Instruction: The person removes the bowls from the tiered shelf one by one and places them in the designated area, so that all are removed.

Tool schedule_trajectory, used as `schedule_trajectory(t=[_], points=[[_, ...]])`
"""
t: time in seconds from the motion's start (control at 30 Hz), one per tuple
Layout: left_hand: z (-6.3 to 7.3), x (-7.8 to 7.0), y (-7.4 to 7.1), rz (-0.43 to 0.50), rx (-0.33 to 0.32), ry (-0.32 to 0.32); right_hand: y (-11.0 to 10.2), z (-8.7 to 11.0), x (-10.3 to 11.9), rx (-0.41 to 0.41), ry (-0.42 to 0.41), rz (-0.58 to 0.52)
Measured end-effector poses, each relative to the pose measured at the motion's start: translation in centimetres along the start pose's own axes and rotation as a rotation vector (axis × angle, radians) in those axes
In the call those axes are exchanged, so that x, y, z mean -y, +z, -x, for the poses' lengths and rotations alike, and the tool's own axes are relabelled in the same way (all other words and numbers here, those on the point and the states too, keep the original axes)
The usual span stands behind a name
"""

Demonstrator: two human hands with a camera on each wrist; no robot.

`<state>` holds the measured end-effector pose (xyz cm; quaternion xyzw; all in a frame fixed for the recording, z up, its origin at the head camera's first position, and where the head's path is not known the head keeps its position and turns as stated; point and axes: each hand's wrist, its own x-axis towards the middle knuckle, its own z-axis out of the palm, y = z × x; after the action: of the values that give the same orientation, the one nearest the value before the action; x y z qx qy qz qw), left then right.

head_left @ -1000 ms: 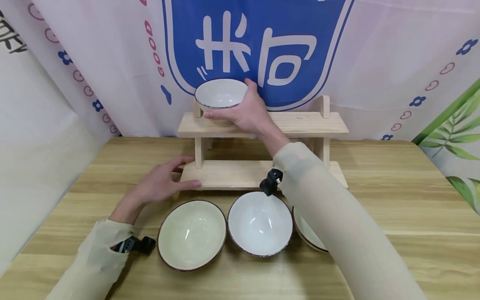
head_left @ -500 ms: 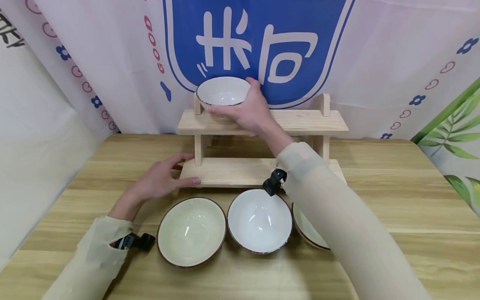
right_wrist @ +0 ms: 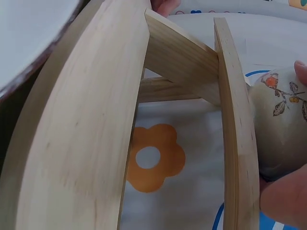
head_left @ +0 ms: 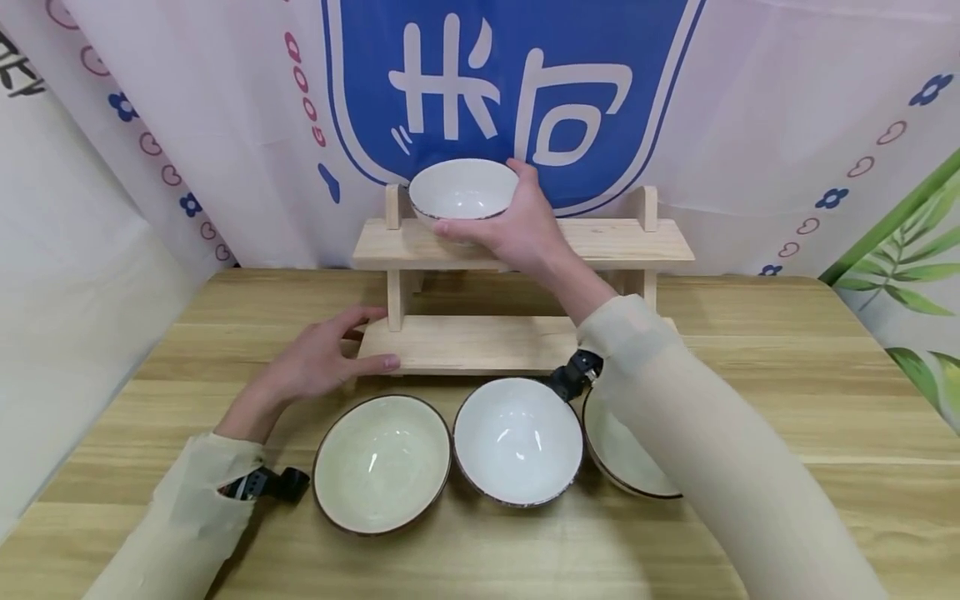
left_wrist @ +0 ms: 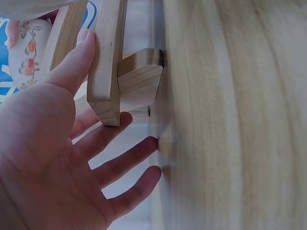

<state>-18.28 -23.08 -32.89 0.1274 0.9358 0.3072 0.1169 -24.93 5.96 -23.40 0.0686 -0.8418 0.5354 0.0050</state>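
Observation:
A two-tier wooden shelf (head_left: 465,346) stands at the back of the table. On its upper tier, left of centre, is a white bowl (head_left: 462,190) with a dark speckled rim; the right wrist view shows flower patterns on its outer wall (right_wrist: 280,124). My right hand (head_left: 525,223) grips this bowl from the right, thumb at the near side and fingers toward the back. At the left end of the lower tier, my left hand (head_left: 315,358) holds the board, its thumb over the board (left_wrist: 106,62) and the other fingers spread beneath and past its end.
In front of the shelf, a cream bowl (head_left: 382,467), a white bowl (head_left: 517,442) and another cream bowl (head_left: 622,450) stand in a row on the wooden table (head_left: 787,375). The right sleeve overlaps the last one. A printed curtain (head_left: 750,125) hangs right behind the shelf.
My right hand has shifted the white bowl a little to the right along the upper tier. The right forearm moved right too, uncovering more of the right cream bowl. My left hand stays put.

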Motion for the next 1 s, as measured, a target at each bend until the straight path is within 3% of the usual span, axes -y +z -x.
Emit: schedule_trajectory(t=[0.53, 1.0], points=[[0.0, 0.3, 0.0, 0.014, -0.007, 0.027, -3.1, 3.0, -1.0, 0.050, -0.009, -0.019], [0.2, 0.1, 0.1, 0.011, -0.008, 0.028, -5.5, 5.4, -1.9, 0.034, -0.042, -0.041]])
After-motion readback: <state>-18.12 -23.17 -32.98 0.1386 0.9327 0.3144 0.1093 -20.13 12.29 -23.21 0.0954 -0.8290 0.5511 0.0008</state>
